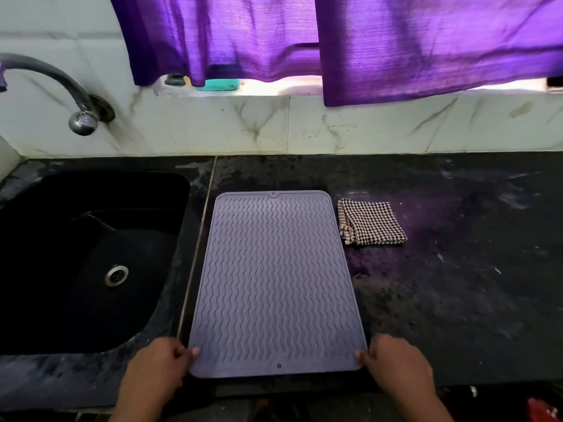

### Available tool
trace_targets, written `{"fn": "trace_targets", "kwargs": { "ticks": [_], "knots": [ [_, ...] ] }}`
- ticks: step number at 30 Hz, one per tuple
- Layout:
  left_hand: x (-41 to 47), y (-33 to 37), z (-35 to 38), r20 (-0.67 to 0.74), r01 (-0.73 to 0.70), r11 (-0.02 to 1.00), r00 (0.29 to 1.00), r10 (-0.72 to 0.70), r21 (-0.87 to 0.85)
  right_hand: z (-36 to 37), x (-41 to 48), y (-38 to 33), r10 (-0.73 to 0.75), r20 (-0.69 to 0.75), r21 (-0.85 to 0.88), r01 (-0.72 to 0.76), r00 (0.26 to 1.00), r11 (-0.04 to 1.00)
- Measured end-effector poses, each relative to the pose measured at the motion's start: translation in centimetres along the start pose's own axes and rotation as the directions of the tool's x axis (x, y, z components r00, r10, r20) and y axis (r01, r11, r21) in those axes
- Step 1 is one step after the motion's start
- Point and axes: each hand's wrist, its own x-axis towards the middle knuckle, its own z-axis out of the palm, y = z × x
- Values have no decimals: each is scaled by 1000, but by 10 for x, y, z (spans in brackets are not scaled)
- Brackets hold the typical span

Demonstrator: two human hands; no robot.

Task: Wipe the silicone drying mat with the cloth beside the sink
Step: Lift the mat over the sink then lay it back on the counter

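Grey-lilac silicone drying mat (275, 281) lies flat on the dark speckled worktop (457, 300), long side running away from the person, wavy ridges across its whole face, a small notch at the far edge and a small hole near the near edge. Left hand (155, 371) is at the mat's near left corner, fingers (195, 351) curled narrow and pinching the mat's edge, fingertips on top of the rim. Right hand (396, 363) is at the mat's near right corner, fingers (361, 357) also curled narrow and gripping that edge. Both wrists come in from below the mat's near edge. Checked cloth (370, 222), brown and white, folded roughly square, lies on the worktop just beside the mat's far right corner, a thin gap between them, cannot tell if the cloth's hem touches the mat. Black sink (36, 300) sits left of the mat, close to the mat's left edge, with a thin seam line (198, 248) in the worktop running between them; a round metal drain (116, 275) shows in the basin. Curved tap (61, 86) is fixed to the wall beyond the sink, far left of the mat. White marbled wall tiles (304, 123) run behind the mat's far end. Purple curtain (396, 44) hangs above the tiles, beyond the mat. A teal item (217, 84) on the sill shows under the curtain's hem, too blurred to identify. A red thing (545, 409) shows at the frame corner, right of the mat's near end, unclear what.
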Motion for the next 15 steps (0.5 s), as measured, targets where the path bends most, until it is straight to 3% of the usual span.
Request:
{"fn": "trace_targets", "kwargs": {
  "ticks": [1, 2, 4, 7, 9, 11, 15],
  "knots": [
    [3, 14, -8, -74, -37, 974, 996, 55, 222, -10, 3, -9, -18, -80, -84, 11, 997, 996],
    [8, 31, -16, -148, -73, 938, 980, 130, 340, -21, 9, -19, -50, -188, -98, 32, 981, 995],
    [31, 75, -24, -263, -203, 901, 911, 318, 384, -42, 38, -45, -142, -376, 21, 162, 916, 987],
    [96, 146, -18, -235, -435, 772, 780, 580, 463, -61, 118, -96, -363, -386, 85, 425, 848, 901],
    [138, 178, -13, -128, -461, 741, 802, 583, 488, -66, 170, -126, -431, -296, 5, 453, 852, 892],
    [170, 189, -5, -48, -472, 772, 840, 540, 425, -61, 204, -139, -431, -224, -57, 430, 874, 901],
    [195, 184, 4, -18, -494, 785, 843, 538, 374, -47, 225, -138, -428, -258, -98, 417, 866, 903]
  ]
}}
